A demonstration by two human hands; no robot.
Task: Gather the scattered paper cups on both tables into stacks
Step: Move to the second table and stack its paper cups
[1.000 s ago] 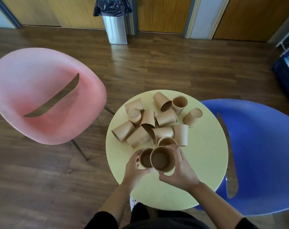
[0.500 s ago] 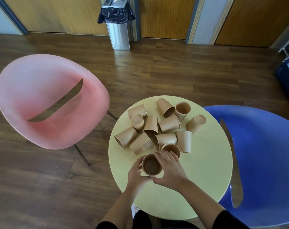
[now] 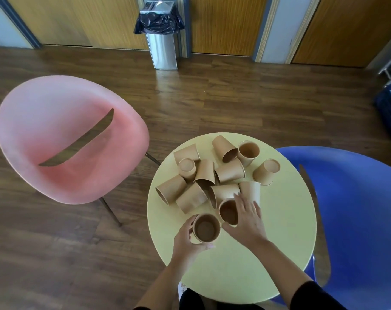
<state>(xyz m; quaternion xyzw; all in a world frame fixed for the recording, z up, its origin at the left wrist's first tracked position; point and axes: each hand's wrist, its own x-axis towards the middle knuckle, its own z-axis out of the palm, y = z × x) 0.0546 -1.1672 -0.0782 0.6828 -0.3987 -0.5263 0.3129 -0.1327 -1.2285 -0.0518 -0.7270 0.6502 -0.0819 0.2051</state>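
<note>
Surface: a round pale-yellow table (image 3: pixel 286 231) on a dark wood-plank floor (image 3: pixel 234 104); a pink shell chair (image 3: pixel 62 139) is off its left edge, a blue shell chair (image 3: pixel 357 215) off its right.
Room: wooden doors along the far wall, with a steel bin lined with a black bag (image 3: pixel 162 43) standing before them.
Left hand (image 3: pixel 185 240): clenched around an upright brown paper cup (image 3: pixel 206 228) near the table's near-left edge — mouth up.
Right hand (image 3: pixel 249 218): fingers curled around the neighbouring open brown cup (image 3: pixel 228 211), just beside the held one.
Loose cups (image 3: pixel 212 175): a heap across the far half, most on their sides and touching.
Open room: the near and right parts of the tabletop are bare to the edge.
</note>
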